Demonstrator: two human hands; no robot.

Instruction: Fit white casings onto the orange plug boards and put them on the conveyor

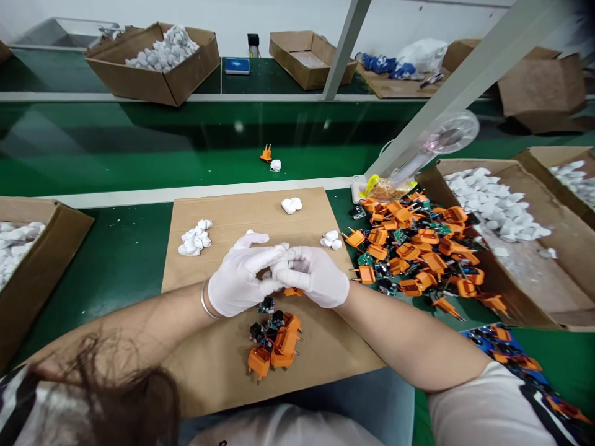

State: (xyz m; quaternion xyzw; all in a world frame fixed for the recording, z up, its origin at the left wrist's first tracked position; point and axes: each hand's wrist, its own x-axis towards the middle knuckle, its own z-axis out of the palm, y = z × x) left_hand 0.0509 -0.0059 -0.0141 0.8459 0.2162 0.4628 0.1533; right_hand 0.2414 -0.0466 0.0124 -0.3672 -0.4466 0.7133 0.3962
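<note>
My left hand [242,275] and my right hand [315,275], both in white gloves, meet over a cardboard sheet [218,359]. Their fingers are closed together around something small that they hide. An orange plug piece [294,292] peeks out beneath my right fingers; whether it is held or lies on the sheet is unclear. Just under my left hand is a small circuit board [266,305]. Nearer me lies a cluster of orange plug housings [284,344] with boards and red wires. White pieces lie around the hands: a small pile [195,238], one pair [291,205] and another clump [331,240].
A heap of orange plugs with boards [418,248] spreads to the right, beside a carton of white pieces [558,272]. Another carton [51,248] stands left. A small fan [450,133] is near the slanted post. Beyond, a plug [266,153] lies on the green belt [162,148].
</note>
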